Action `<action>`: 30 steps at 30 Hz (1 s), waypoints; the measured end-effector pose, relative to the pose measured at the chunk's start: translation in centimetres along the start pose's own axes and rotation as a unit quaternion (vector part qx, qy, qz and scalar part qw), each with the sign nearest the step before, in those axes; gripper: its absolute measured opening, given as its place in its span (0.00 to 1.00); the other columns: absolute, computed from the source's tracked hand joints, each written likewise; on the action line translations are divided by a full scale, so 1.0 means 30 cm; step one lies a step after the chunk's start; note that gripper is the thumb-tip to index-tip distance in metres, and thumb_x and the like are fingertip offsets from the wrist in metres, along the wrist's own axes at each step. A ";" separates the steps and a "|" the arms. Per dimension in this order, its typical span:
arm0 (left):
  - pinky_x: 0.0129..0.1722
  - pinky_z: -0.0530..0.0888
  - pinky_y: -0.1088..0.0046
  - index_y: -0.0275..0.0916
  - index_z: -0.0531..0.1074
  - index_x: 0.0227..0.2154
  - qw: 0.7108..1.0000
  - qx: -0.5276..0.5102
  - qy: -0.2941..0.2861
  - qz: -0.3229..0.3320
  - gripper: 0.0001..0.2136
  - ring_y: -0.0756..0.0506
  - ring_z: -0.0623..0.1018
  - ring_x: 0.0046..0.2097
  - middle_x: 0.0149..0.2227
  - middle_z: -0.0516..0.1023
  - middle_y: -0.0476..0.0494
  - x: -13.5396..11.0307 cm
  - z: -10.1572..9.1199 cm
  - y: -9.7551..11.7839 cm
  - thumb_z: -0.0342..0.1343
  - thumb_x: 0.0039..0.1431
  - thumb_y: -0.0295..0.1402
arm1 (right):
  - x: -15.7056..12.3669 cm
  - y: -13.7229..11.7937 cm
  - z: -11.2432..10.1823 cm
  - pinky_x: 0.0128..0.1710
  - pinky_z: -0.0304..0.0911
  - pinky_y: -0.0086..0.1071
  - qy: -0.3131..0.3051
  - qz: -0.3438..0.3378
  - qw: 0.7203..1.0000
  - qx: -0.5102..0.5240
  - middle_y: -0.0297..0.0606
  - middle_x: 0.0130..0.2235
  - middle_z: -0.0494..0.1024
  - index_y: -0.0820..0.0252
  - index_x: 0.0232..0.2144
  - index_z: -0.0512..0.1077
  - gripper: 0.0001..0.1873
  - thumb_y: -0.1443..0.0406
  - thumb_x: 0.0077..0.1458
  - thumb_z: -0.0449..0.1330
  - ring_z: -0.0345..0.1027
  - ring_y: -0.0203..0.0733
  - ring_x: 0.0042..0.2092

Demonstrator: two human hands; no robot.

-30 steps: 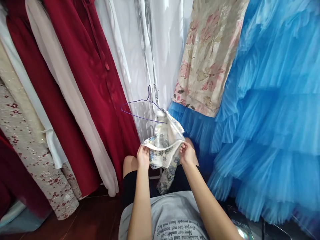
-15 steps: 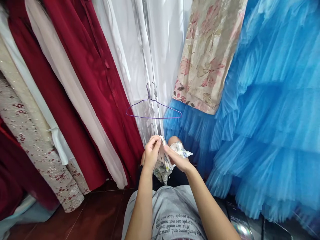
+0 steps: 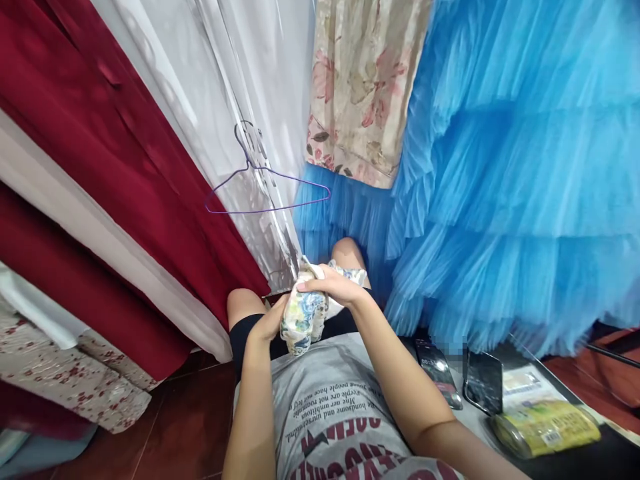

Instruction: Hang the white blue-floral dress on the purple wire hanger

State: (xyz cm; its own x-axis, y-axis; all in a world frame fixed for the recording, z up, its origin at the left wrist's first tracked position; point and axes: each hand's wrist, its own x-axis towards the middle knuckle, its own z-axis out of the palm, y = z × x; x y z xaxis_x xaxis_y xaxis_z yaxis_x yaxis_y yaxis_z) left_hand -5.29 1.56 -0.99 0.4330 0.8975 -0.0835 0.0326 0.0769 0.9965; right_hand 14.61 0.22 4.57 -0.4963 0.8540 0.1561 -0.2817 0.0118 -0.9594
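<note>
A small floral cloth (image 3: 304, 313), white with blue flowers, is bunched over my lap. My right hand (image 3: 333, 285) lies across its top with the fingers curled round it. My left hand (image 3: 270, 322) presses against its left side from below, fingers closed on the fabric. A bare purple wire hanger (image 3: 267, 193) hangs just above and beyond my hands, in front of a sheer white garment (image 3: 235, 100).
Dark red dresses (image 3: 100, 167) and a pale patterned one (image 3: 75, 380) hang to the left. A floral dress (image 3: 360, 87) and a big blue tulle skirt (image 3: 510, 173) hang to the right. Two phones (image 3: 483, 382) and a yellow packet (image 3: 545, 427) lie at lower right.
The cloth came off the hanger, which now hangs bare. My hands drew together and bunched the cloth down onto my lap. The view swung right and down.
</note>
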 end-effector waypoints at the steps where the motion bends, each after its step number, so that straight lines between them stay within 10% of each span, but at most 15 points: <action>1: 0.57 0.69 0.57 0.36 0.77 0.45 1.000 0.009 0.004 -0.003 0.33 0.34 0.74 0.54 0.48 0.79 0.36 -0.012 0.001 -0.022 0.59 0.49 0.62 | -0.007 -0.008 -0.010 0.34 0.64 0.29 0.006 -0.005 1.000 0.008 0.33 0.28 0.75 0.64 0.28 0.75 0.15 0.60 0.43 0.72 0.68 0.36 0.30; 7: 0.50 0.74 0.60 0.38 0.78 0.44 0.975 0.116 -0.185 0.039 0.24 0.38 0.78 0.47 0.44 0.81 0.40 -0.114 0.132 0.028 0.65 0.51 0.52 | -0.062 -0.069 -0.023 0.27 0.60 0.27 -0.162 -0.069 0.984 0.024 0.33 0.22 0.70 0.64 0.20 0.72 0.20 0.54 0.42 0.72 0.62 0.33 0.24; 12: 0.47 0.73 0.65 0.38 0.75 0.33 0.967 0.093 -0.113 0.209 0.13 0.41 0.77 0.46 0.42 0.78 0.40 -0.150 0.178 0.134 0.69 0.51 0.40 | -0.122 -0.123 0.036 0.32 0.65 0.30 -0.383 -0.126 0.915 -0.018 0.38 0.25 0.72 0.62 0.19 0.70 0.23 0.52 0.37 0.75 0.65 0.37 0.29; 16: 0.40 0.72 0.71 0.38 0.62 0.24 0.951 0.009 -0.007 0.308 0.19 0.48 0.74 0.35 0.28 0.71 0.49 -0.141 0.067 0.161 0.71 0.48 0.38 | -0.172 -0.171 0.011 0.27 0.62 0.27 -0.304 -0.067 0.950 -0.025 0.33 0.25 0.71 0.65 0.28 0.73 0.17 0.59 0.41 0.73 0.63 0.33 0.25; 21: 0.31 0.66 0.76 0.39 0.66 0.32 0.968 0.171 -0.009 0.185 0.14 0.50 0.71 0.31 0.29 0.70 0.51 -0.177 -0.030 0.157 0.63 0.57 0.43 | -0.147 -0.212 -0.096 0.27 0.60 0.25 -0.093 -0.031 0.984 -0.150 0.31 0.27 0.71 0.65 0.33 0.75 0.15 0.59 0.49 0.69 0.61 0.31 0.27; 30: 0.54 0.63 0.59 0.44 0.76 0.34 0.789 0.571 0.024 0.226 0.12 0.40 0.75 0.40 0.33 0.78 0.43 -0.046 -0.240 0.066 0.54 0.62 0.46 | -0.027 -0.188 -0.277 0.27 0.57 0.30 -0.014 -0.017 0.916 -0.400 0.32 0.24 0.71 0.61 0.25 0.74 0.09 0.60 0.48 0.62 0.59 0.37 0.27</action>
State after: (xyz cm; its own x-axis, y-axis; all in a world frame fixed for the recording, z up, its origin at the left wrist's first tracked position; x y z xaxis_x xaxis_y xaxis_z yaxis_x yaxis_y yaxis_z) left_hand -12.31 3.59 1.09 0.5989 0.7385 0.3097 0.6865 -0.6726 0.2764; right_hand 23.44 3.78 7.90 -0.5226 0.8325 0.1837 0.3898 0.4250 -0.8170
